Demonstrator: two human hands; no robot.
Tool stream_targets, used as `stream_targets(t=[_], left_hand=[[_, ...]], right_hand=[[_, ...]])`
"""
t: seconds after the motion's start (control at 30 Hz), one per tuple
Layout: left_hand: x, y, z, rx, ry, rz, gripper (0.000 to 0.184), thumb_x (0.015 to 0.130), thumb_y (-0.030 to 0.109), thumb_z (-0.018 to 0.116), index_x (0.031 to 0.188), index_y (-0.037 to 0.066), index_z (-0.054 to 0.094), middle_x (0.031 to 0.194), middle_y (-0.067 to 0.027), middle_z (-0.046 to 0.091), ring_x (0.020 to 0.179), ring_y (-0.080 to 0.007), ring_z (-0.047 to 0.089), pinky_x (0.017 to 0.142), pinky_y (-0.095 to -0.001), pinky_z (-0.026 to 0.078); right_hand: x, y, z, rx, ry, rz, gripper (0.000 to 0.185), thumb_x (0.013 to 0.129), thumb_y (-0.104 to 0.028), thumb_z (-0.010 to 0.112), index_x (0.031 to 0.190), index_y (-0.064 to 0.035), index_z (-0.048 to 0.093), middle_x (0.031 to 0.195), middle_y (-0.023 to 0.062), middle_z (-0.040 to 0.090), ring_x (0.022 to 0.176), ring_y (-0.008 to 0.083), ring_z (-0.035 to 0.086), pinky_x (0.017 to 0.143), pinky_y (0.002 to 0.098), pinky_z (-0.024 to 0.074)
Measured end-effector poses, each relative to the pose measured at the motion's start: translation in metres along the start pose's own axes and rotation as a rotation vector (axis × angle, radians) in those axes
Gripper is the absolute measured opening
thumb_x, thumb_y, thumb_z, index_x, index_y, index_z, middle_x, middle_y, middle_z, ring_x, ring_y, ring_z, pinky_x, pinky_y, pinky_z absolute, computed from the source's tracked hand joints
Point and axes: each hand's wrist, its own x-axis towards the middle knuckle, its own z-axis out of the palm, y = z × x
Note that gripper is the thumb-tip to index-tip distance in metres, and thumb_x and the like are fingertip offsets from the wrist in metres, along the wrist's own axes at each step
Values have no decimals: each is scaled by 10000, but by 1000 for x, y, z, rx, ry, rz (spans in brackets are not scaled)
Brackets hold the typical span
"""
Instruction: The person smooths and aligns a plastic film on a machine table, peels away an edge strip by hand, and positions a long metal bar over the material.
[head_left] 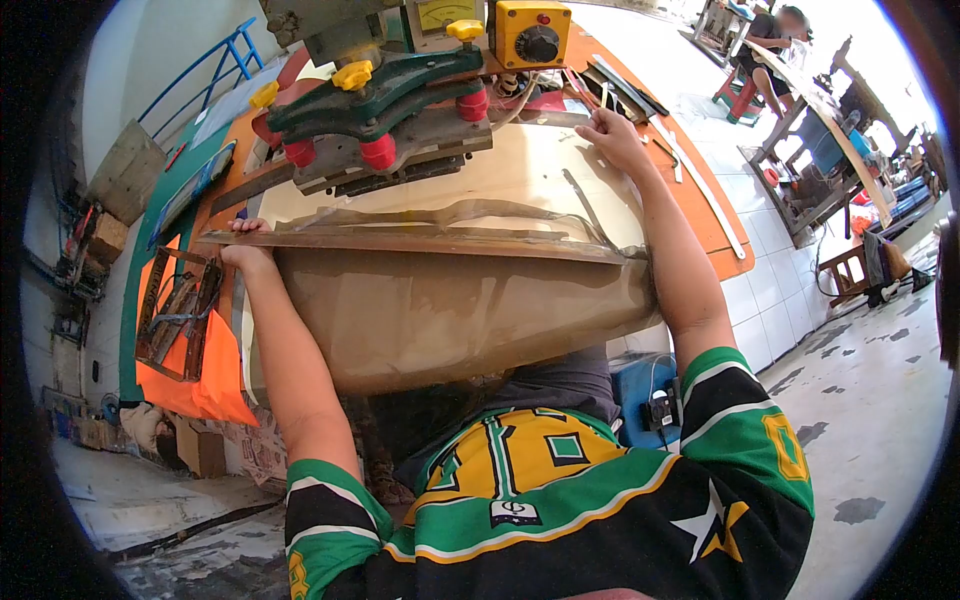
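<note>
A long brown bar [440,246] lies across a translucent brown sheet [460,310] that hangs over the table's near edge. My left hand [247,243] grips the left end of the bar, fingers curled round it. Beyond the bar, my right hand [608,138] is closed over the pale sheet [540,160] at the back right; what its fingers hold, if anything, is too small to tell. A green press head [375,105] with yellow knobs and red feet stands above the pale sheet.
An orange sheet [195,365] with a rusty metal frame [180,315] lies at the left. A yellow control box [530,36] is at the top. Metal strips [700,185] lie on the orange table [735,250] at the right. A seated person [775,50] is far off.
</note>
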Motion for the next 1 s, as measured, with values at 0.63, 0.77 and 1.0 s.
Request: stream_targets(t=[0.63, 0.77, 1.0], left_hand=[[3, 2, -2, 12, 2, -13, 438, 975, 494, 399, 852, 117, 584, 658, 28, 540, 541, -145, 495, 553, -304, 431], [8, 4, -7, 1, -23, -32, 438, 975, 494, 401, 847, 117, 585, 658, 33, 547, 542, -143, 497, 555, -303, 430], [8, 3, -5, 11, 8, -2, 425, 979, 480, 409, 834, 118, 581, 659, 37, 549, 537, -134, 497, 549, -301, 427]], right_hand=[[0, 0, 0, -1, -24, 25, 371, 885, -322, 816, 838, -51, 567, 726, 1, 535, 683, 119, 493, 605, 317, 405], [2, 3, 0, -19, -42, 57, 402, 856, -365, 820, 852, -41, 581, 763, 46, 594, 730, 169, 568, 663, 355, 467], [2, 1, -1, -36, -42, 40, 400, 858, -364, 818, 849, -46, 577, 752, 43, 584, 716, 166, 557, 652, 355, 459]])
